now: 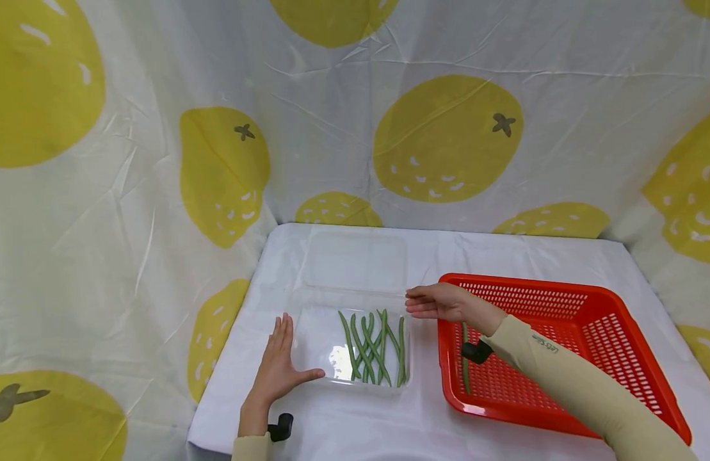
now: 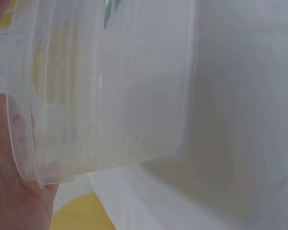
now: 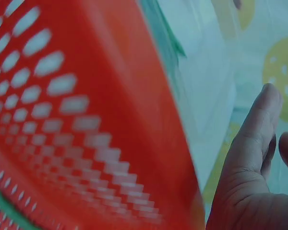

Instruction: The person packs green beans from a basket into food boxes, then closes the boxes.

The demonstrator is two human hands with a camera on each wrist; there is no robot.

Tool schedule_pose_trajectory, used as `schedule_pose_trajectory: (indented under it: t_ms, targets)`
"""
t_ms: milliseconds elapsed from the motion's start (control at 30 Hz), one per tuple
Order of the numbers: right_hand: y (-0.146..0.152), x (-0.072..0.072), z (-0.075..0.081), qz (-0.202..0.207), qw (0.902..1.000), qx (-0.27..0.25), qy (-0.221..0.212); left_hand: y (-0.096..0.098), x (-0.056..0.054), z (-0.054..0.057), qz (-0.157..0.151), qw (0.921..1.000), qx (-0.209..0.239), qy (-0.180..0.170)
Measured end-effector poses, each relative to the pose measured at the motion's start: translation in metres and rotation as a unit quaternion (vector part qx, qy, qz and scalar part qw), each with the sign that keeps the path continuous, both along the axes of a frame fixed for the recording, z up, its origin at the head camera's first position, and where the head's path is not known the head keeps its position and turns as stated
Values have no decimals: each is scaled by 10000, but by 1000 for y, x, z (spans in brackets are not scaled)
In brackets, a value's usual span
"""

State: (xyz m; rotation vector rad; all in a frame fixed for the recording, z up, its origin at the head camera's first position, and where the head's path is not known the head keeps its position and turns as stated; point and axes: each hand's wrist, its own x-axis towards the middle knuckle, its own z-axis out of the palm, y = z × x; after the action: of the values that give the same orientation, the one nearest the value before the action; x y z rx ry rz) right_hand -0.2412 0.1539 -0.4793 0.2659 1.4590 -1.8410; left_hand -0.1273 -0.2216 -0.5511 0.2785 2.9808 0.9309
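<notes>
A clear plastic container (image 1: pixel 314 346) stands on the white cloth, with several green beans (image 1: pixel 367 349) lying crosswise in its right half. At its left side is my left hand (image 1: pixel 276 365), fingers straight along the wall and thumb stretched out at the front rim. The left wrist view shows the container's wall (image 2: pixel 134 105) with the palm against its rim. My right hand (image 1: pixel 441 301) hovers by the container's back right corner, its fingers extended and holding nothing; the right wrist view shows that hand (image 3: pixel 252 163) beyond the basket's red rim.
To the right stands a red perforated basket (image 1: pixel 614 301), with a single green bean (image 1: pixel 465 371) inside along its left wall, partly hidden by the wrist camera. A clear lid (image 1: pixel 355 262) lies behind the container. Lemon-print curtains (image 1: pixel 331 128) close off the back and sides.
</notes>
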Motion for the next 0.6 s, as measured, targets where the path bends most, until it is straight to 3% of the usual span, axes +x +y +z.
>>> schedule_pose_trajectory:
  t_ms: [233,600]
  targets:
    - [52,1,1,-307,9988,306,232,-1,0,1,-5,10000,6,-26]
    - [110,20,-34,-627,9946,774,-300,1,-1,-1,-39,10000,-44,26]
